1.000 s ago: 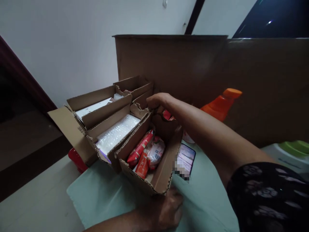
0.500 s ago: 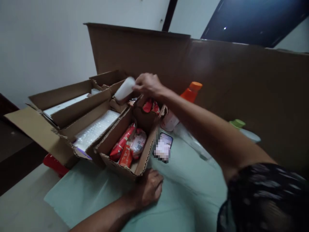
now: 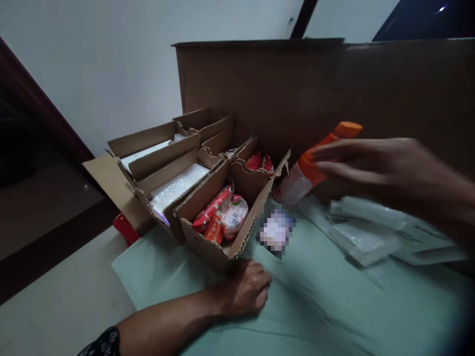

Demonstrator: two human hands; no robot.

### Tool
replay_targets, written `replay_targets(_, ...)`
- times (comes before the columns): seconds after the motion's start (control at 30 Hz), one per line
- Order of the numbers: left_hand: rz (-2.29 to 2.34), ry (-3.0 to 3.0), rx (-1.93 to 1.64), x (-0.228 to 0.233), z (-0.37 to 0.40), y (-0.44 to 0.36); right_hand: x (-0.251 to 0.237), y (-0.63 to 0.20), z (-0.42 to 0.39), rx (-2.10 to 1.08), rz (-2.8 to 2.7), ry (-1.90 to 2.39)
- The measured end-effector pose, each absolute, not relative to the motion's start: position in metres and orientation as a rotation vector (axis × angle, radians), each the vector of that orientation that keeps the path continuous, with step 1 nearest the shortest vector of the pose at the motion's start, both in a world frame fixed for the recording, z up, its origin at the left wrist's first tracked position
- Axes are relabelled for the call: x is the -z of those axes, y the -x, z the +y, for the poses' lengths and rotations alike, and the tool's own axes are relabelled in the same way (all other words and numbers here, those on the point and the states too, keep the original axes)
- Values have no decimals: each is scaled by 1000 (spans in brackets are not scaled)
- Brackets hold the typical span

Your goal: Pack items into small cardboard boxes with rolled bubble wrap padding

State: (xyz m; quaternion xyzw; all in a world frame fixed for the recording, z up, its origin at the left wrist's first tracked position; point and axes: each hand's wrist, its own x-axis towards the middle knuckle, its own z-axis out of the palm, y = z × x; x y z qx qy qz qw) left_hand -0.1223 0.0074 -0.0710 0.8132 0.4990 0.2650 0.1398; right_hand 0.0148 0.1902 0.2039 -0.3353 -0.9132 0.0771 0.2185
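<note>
Down at the near edge of the pale green cloth (image 3: 319, 306), the left hand (image 3: 247, 292) rests knuckles up with its fingers curled loosely under, grasping nothing, just touching the front corner of the nearest cardboard box (image 3: 222, 247). That box stands open and holds red snack packets (image 3: 213, 217) and a round pink-and-white packet (image 3: 234, 221) lying side by side; behind its inner partition more red wrappers (image 3: 260, 162) show in a rear compartment. Just to its left sits a second open cardboard box (image 3: 148, 198) with a sheet of white bubble wrap (image 3: 178, 185) in it, and behind that a third carton (image 3: 156, 143) with something flat and white inside. A red object (image 3: 125, 231) peeks out from under the left boxes. The right hand (image 3: 378, 168) hangs in the air to the right, blurred, fingers stretched out flat and released, holding nothing; it is in front of and close to a bottle with an orange spray top (image 3: 315, 158), though whether it touches the bottle I cannot tell. A blurred-out phone (image 3: 276, 231) lies on the cloth just beside the nearest box, between it and the bottle. Clear plastic bags (image 3: 371, 232) lie flat on the cloth below the right hand. A tall cardboard sheet (image 3: 260, 89) stands upright behind everything.
</note>
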Motion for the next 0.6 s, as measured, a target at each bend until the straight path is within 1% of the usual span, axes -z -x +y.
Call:
replay_targets(0.07,1450,-2373,-757,70,8,123,-208,72,159,-274,-2775,587)
replay_targets(0.1,1454,-2379,-750,70,8,123,-208,115,146,-224,-2902,444)
replay_targets(0.2,1465,-2365,-723,69,8,123,-194,219,125,-45,-3245,368)
replay_targets(0.3,1469,-2350,-701,72,10,122,-169,273,125,60,-3494,328)
replay_targets(0.37,1475,-2343,-701,73,11,122,-156,285,127,86,-3499,303)
replay_targets(0.43,1490,-2318,-725,74,12,123,-153,282,130,104,-3468,281)
replay_targets(0.53,1454,-2299,-781,73,10,125,-178,244,135,77,-3257,347)
replay_targets(0.6,1410,-2297,-814,72,6,125,-207,195,141,4,-2909,426)
